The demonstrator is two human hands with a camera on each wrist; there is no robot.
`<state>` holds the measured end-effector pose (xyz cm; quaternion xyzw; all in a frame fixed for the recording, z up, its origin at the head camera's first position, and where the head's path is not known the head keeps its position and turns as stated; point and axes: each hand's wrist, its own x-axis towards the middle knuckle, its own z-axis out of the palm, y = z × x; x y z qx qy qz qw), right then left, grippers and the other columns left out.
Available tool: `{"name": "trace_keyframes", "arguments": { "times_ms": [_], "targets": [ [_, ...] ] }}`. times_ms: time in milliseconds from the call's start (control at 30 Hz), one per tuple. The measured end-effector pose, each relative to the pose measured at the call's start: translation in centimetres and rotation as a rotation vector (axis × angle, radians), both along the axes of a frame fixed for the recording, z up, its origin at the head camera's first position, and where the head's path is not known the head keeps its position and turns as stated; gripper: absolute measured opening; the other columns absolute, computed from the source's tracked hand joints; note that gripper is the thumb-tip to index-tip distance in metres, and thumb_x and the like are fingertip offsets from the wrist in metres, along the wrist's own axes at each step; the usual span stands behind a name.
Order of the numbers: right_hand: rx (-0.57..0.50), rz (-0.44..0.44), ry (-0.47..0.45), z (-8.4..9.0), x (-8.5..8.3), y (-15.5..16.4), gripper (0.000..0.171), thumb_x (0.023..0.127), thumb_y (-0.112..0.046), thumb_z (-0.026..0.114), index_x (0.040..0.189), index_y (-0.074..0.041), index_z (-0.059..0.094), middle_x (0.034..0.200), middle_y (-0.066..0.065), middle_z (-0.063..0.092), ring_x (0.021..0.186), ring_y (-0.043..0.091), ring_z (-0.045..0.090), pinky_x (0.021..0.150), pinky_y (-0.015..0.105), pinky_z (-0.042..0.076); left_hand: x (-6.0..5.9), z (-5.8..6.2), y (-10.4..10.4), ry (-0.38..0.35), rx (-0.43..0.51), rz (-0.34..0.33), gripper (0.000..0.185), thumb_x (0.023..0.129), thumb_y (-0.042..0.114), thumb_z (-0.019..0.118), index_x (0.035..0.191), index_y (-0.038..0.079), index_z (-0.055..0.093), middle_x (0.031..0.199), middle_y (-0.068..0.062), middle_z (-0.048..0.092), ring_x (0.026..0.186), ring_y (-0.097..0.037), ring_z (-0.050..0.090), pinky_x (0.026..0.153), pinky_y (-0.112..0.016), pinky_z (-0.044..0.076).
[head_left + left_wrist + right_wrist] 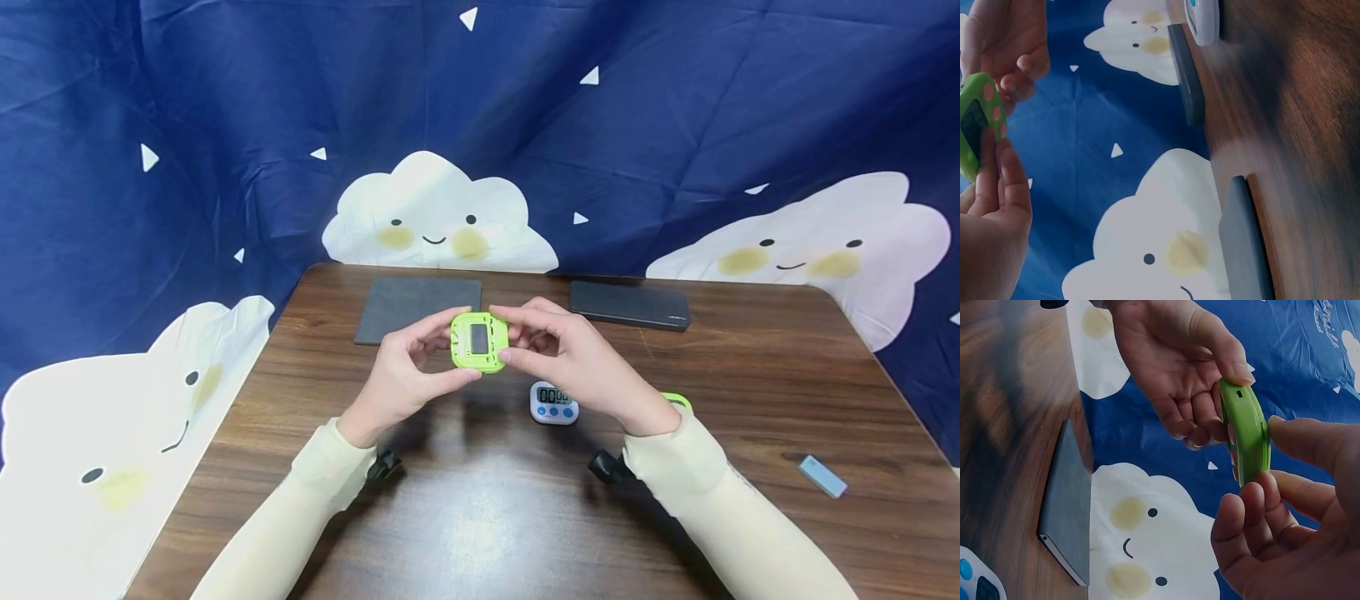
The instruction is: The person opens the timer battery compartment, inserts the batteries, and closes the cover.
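Observation:
Above the table, both hands hold a lime green digital timer (480,360) by its edges. Its back, with a dark rectangle, faces the head camera; the left wrist view shows a dark screen and pink buttons on the front of the timer (974,119). My left hand (405,371) grips the left side, thumb along the bottom edge. On the other side, my right hand (577,358) pinches the timer between thumb and fingers. A white timer (554,403) with blue buttons and a digit display lies on the table just below the right hand.
At the back of the table lie a flat dark grey pad (416,304) and a black slab (628,305). A light blue block (822,477) sits at the right. A green-edged thing (678,400) is mostly hidden behind the right wrist. A blue cloud-print cloth (600,150) hangs behind.

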<state>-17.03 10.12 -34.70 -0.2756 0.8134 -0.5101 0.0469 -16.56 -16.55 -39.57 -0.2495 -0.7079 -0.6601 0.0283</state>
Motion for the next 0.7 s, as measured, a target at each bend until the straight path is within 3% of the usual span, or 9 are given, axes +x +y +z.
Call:
{"name": "trace_keyframes", "arguments": {
  "times_ms": [200, 500, 700],
  "targets": [
    [-0.018, -0.025, 0.026, 0.0, -0.1, -0.3, 0.055, 0.1, -0.011, 0.085, 0.152, -0.014, 0.069, 0.113, 0.011, 0.069, 0.096, 0.021, 0.065, 0.08, 0.022, 0.054, -0.1, 0.0, 0.0, 0.007, 0.021, -0.009, 0.077, 0.083, -0.01, 0.09, 0.155, 0.005, 0.065, 0.113, 0.007, 0.082, 0.105, -0.012, 0.076, 0.1, -0.025, 0.061],
    [-0.16, -0.088, -0.069, -0.6, 0.3, -0.7, 0.041, 0.097, -0.007, 0.086, 0.136, -0.008, 0.072, 0.116, 0.014, 0.077, 0.1, 0.019, 0.075, 0.084, 0.023, 0.062, -0.3, -0.1, -0.1, 0.012, 0.037, -0.005, 0.076, 0.085, -0.012, 0.089, 0.155, 0.004, 0.065, 0.117, 0.007, 0.082, 0.107, -0.012, 0.075, 0.1, -0.027, 0.062],
    [-0.21, -0.099, -0.102, -1.0, 0.5, -1.1, 0.042, 0.098, -0.004, 0.085, 0.138, -0.007, 0.072, 0.126, 0.016, 0.079, 0.106, 0.017, 0.078, 0.09, 0.023, 0.065, -0.2, 0.0, -0.1, 0.004, 0.028, 0.018, 0.076, 0.084, -0.01, 0.09, 0.154, 0.006, 0.066, 0.117, -0.007, 0.082, 0.106, -0.012, 0.076, 0.096, -0.023, 0.062]
  ]
}}
